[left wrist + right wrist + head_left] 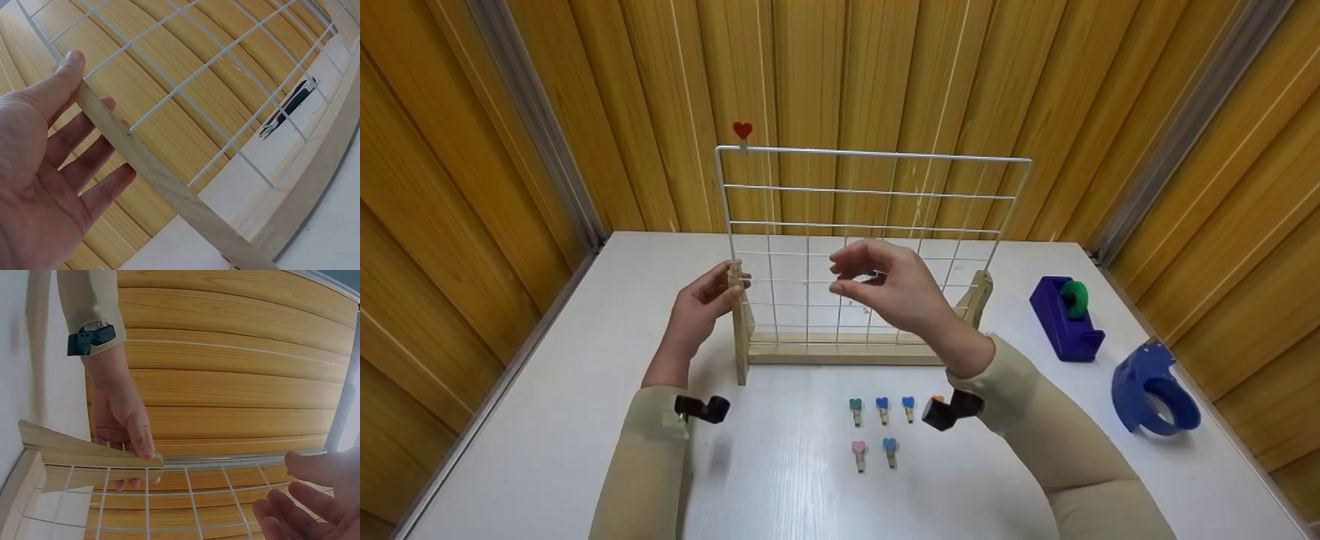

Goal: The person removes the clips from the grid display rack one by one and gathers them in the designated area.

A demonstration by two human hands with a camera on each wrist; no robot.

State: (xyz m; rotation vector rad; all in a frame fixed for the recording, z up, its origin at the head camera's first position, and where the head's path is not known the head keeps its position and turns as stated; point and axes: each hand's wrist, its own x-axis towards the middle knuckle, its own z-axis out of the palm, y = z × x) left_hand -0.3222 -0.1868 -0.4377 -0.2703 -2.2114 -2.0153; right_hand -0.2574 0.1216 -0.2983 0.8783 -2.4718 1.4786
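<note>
Nearest on the white bench (547, 420) lie small wooden clothespins with coloured heart tops (883, 409), in two short rows. Beyond them stands a white wire grid panel in a wooden base (840, 349), upright near the middle of the bench. The left hand (701, 304) holds the frame's left wooden upright (135, 152), thumb on one face and straight fingers behind it. The right hand (889, 289) hovers before the wires, fingers loosely curled and apart, holding nothing. One red heart clothespin (742, 133) sits on the grid's top left corner. To the right rest a dark blue tape dispenser (1065, 319) and a blue handheld tape holder (1155, 386).
</note>
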